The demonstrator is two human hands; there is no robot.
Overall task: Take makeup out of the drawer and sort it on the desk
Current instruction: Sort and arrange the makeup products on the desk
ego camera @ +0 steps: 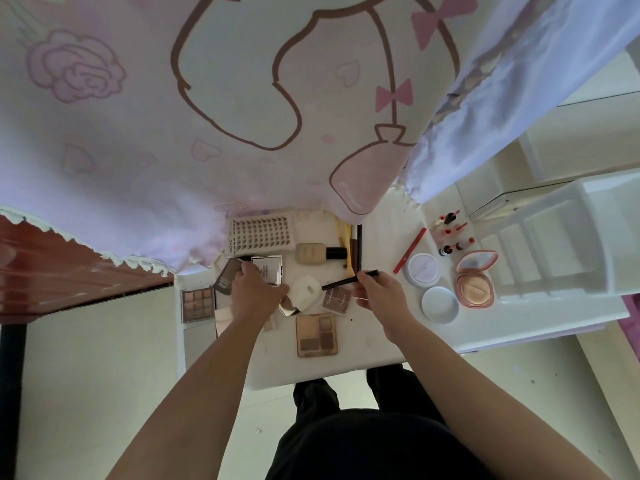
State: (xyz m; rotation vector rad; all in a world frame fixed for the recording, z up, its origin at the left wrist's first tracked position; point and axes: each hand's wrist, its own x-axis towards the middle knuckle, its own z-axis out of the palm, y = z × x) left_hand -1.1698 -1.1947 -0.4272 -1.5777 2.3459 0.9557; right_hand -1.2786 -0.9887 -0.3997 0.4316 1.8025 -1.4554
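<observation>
Pink cartoon-printed fabric (pixel 145 140) fills the 12 o'clock half of the view. Below it, a white open drawer (pixel 367 341) occupies the centre.

The makeup is split between the drawer and the white desk (pixel 485 327) at 3 o'clock from it. The right hand (pixel 379 294) pinches a black pencil (pixel 346 281) between thumb and curled fingers. It holds the pencil above the drawer, with the free end pointing toward 9 o'clock. The left hand (pixel 258 292) reaches into the drawer with fingers bent down over a silver compact (pixel 268 268) and a brown tube (pixel 225 277). Whether it grips anything cannot be determined.

Drawer contents:
- lash tray (pixel 259 237) at 12 o'clock
- foundation bottle (pixel 318 252) at 1 o'clock
- white compact (pixel 306 292), between the hands
- small palette (pixel 337 299), under the pencil
- beige palette (pixel 317 336) at 6 o'clock

Desk contents:
- red pencil (pixel 410 251)
- round white jar (pixel 422 268)
- pale blue lid (pixel 440 304) at 5 o'clock from the jar
- open pink compact (pixel 474 282)
- small bottles (pixel 450 233) at 12 o'clock from the jar
</observation>
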